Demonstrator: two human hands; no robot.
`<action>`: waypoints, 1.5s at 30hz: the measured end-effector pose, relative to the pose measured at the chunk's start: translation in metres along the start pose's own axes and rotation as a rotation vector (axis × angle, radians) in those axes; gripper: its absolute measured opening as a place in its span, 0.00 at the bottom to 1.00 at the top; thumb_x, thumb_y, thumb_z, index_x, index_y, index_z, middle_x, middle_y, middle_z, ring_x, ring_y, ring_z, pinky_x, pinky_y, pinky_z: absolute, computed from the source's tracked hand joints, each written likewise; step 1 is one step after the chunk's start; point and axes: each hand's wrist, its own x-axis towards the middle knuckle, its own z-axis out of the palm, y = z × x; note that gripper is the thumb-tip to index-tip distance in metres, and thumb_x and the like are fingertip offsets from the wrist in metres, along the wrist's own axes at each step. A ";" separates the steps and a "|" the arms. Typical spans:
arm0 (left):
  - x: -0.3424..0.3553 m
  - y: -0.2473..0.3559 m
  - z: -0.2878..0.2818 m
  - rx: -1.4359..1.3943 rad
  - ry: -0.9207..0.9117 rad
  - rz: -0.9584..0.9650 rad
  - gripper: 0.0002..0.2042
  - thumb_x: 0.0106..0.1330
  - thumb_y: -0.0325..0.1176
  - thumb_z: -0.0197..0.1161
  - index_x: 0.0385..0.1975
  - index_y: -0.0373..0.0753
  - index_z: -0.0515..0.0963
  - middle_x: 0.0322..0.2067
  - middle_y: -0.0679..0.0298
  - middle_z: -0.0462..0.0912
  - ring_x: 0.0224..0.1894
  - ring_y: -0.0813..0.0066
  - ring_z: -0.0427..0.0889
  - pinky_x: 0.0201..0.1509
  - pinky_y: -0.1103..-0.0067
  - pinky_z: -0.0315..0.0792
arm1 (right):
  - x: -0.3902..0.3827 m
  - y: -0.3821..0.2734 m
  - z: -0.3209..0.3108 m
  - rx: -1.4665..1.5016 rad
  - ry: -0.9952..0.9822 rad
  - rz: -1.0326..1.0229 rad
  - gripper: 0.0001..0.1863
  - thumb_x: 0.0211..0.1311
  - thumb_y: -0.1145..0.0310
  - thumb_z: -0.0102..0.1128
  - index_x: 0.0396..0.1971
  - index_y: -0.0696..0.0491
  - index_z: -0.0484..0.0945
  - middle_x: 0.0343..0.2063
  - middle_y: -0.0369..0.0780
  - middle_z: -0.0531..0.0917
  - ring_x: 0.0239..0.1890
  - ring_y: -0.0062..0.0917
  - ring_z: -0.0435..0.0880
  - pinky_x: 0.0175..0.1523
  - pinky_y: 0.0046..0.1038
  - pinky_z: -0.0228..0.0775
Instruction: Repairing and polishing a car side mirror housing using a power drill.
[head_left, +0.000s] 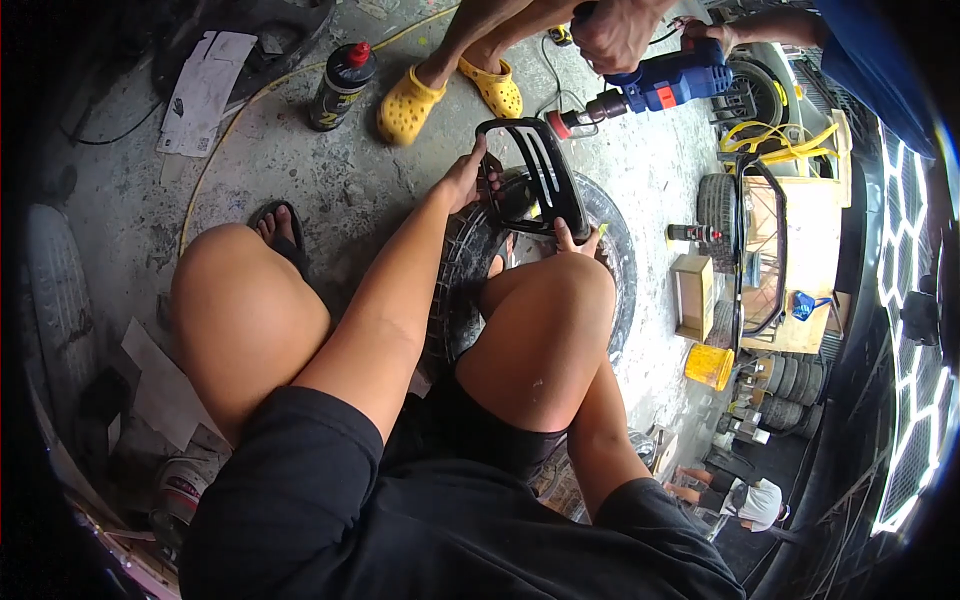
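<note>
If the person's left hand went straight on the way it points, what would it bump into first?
The left hand already grips the black, slotted, rectangular frame, so that comes first. Beyond it, perhaps a yellow, hole-dotted clog, though depth is unclear.

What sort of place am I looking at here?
Probably a vehicle workshop: a tyre sits near the black frame, more tyres in the background, plus a blue power tool.
</note>
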 end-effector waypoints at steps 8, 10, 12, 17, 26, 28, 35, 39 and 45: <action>0.000 0.000 0.000 -0.004 0.033 0.041 0.30 0.59 0.64 0.40 0.26 0.38 0.70 0.17 0.68 0.66 0.22 0.75 0.69 0.29 0.74 0.73 | 0.017 0.023 0.002 0.069 0.039 -0.084 0.40 0.37 0.54 0.72 0.47 0.61 0.62 0.36 0.48 0.75 0.38 0.32 0.74 0.45 0.30 0.65; 0.004 -0.003 -0.006 -0.043 -0.004 0.029 0.30 0.59 0.64 0.40 0.26 0.37 0.70 0.17 0.68 0.66 0.22 0.75 0.70 0.29 0.73 0.73 | 0.018 0.025 0.006 0.080 0.036 -0.084 0.39 0.37 0.54 0.72 0.47 0.61 0.63 0.36 0.48 0.75 0.39 0.32 0.74 0.45 0.30 0.64; 0.001 -0.001 -0.011 -0.032 0.019 0.033 0.30 0.59 0.63 0.40 0.25 0.37 0.70 0.17 0.68 0.66 0.22 0.75 0.70 0.29 0.73 0.74 | 0.008 0.015 0.009 0.054 -0.019 -0.019 0.38 0.38 0.55 0.71 0.46 0.61 0.63 0.37 0.48 0.75 0.40 0.33 0.74 0.46 0.30 0.64; -0.001 0.005 0.001 -0.015 0.017 0.036 0.30 0.59 0.63 0.40 0.25 0.37 0.69 0.17 0.68 0.65 0.21 0.75 0.70 0.29 0.72 0.74 | 0.019 0.015 0.004 0.067 0.028 -0.116 0.34 0.41 0.57 0.69 0.44 0.60 0.64 0.36 0.45 0.76 0.38 0.30 0.74 0.47 0.29 0.63; 0.001 0.011 0.004 0.029 -0.063 0.016 0.30 0.57 0.66 0.40 0.27 0.39 0.68 0.18 0.70 0.64 0.23 0.77 0.70 0.32 0.70 0.76 | 0.000 -0.011 0.000 0.197 -0.023 0.033 0.30 0.42 0.57 0.68 0.42 0.56 0.65 0.31 0.41 0.75 0.29 0.24 0.74 0.31 0.24 0.67; 0.002 0.013 0.005 0.028 -0.080 0.015 0.30 0.57 0.65 0.40 0.27 0.38 0.68 0.18 0.70 0.64 0.23 0.77 0.70 0.32 0.70 0.76 | 0.003 -0.009 0.001 0.182 -0.001 0.017 0.30 0.43 0.55 0.68 0.42 0.54 0.64 0.30 0.40 0.75 0.30 0.23 0.75 0.29 0.24 0.67; 0.003 0.016 0.009 0.043 -0.052 0.020 0.30 0.58 0.65 0.41 0.28 0.38 0.68 0.17 0.70 0.64 0.22 0.77 0.69 0.31 0.70 0.76 | 0.003 -0.011 0.002 0.161 0.014 0.006 0.32 0.43 0.53 0.67 0.44 0.55 0.64 0.32 0.41 0.75 0.30 0.24 0.75 0.29 0.24 0.67; 0.007 0.021 0.020 0.091 0.004 0.032 0.29 0.60 0.62 0.39 0.28 0.36 0.68 0.15 0.70 0.63 0.17 0.79 0.68 0.23 0.72 0.76 | 0.008 -0.006 0.001 0.216 0.034 0.040 0.34 0.42 0.52 0.67 0.45 0.56 0.63 0.35 0.42 0.76 0.31 0.25 0.75 0.30 0.25 0.68; 0.012 0.019 0.022 0.100 0.072 0.067 0.30 0.60 0.63 0.39 0.30 0.35 0.67 0.14 0.70 0.62 0.14 0.79 0.67 0.21 0.74 0.75 | 0.009 -0.008 0.003 0.191 0.026 0.040 0.34 0.43 0.49 0.65 0.45 0.58 0.65 0.36 0.43 0.76 0.31 0.26 0.77 0.31 0.25 0.68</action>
